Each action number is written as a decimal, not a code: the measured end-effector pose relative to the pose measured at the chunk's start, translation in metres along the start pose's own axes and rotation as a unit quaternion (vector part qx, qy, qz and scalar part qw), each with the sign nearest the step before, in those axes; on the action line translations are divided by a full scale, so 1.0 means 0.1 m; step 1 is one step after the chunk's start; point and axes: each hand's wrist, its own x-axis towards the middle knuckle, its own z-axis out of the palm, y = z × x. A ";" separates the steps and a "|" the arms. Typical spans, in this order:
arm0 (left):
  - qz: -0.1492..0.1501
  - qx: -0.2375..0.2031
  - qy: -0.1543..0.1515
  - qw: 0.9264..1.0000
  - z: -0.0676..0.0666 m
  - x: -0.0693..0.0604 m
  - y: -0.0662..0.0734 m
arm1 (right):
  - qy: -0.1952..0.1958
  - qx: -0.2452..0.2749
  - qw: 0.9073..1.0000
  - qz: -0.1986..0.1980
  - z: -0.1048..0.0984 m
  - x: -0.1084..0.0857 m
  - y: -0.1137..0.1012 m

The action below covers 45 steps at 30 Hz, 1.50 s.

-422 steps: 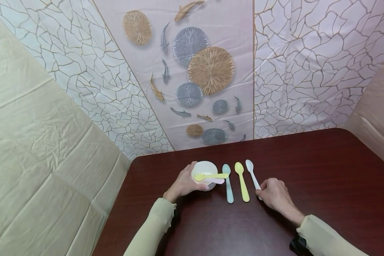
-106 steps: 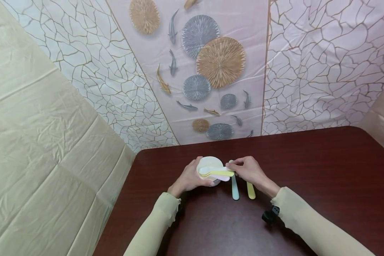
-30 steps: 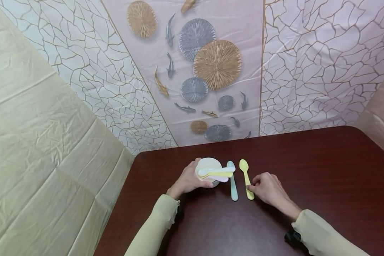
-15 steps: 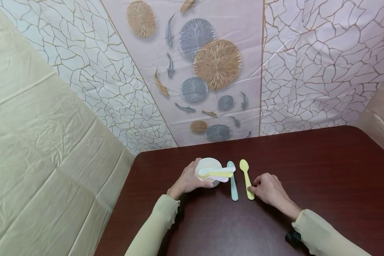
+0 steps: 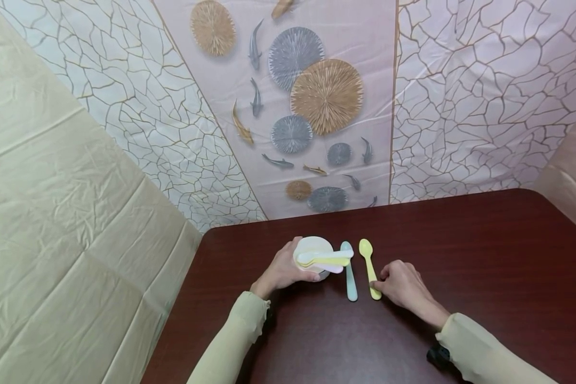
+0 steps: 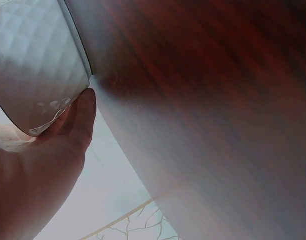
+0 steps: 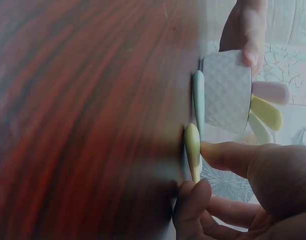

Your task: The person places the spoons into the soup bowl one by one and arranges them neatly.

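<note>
My left hand (image 5: 284,271) holds a small white bowl (image 5: 314,243) from its left side; the left wrist view shows fingers against its dimpled wall (image 6: 38,55). Across the bowl's rim lie a white spoon (image 5: 338,254), a yellow spoon (image 5: 338,262) and a pale pink spoon (image 5: 335,269), handles pointing right. A light blue spoon (image 5: 351,285) rests on the table beside the bowl, partly under those handles. To its right lies another yellow spoon (image 5: 366,248). My right hand (image 5: 404,284) pinches its handle (image 7: 192,142) near the end, between thumb and fingers, at table level.
Everything stands on a dark red-brown wooden table (image 5: 485,256). A patterned cloth wall (image 5: 441,133) rises behind its far edge, and a pale fabric-covered surface (image 5: 77,213) slopes along the left. A black device (image 5: 438,356) sits on the right wrist.
The white spoon from the table's right has been carried to the bowl and let go there. My right hand has since returned to the yellow spoon; the last second shows hardly any movement.
</note>
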 end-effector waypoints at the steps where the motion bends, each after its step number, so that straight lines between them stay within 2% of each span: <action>1: 0.000 0.001 0.000 1.000 0.00 0.00 0.00 | 0.001 0.001 1.000 -0.001 0.00 0.00 -0.01; 9: 0.006 -0.002 0.000 1.000 0.00 0.01 0.02 | 0.014 0.012 1.000 -0.018 0.03 -0.01 0.01; 16: 0.005 -0.002 -0.002 1.000 -0.01 0.01 0.02 | 0.037 0.010 0.999 -0.038 0.13 0.08 0.18; 26: 0.001 -0.003 -0.002 1.000 -0.01 0.00 0.02 | 0.012 0.000 1.000 -0.025 0.04 -0.02 -0.03; 45: 0.006 -0.005 -0.002 1.000 0.00 0.00 -0.01 | 0.000 0.009 1.000 -0.006 0.09 -0.01 -0.09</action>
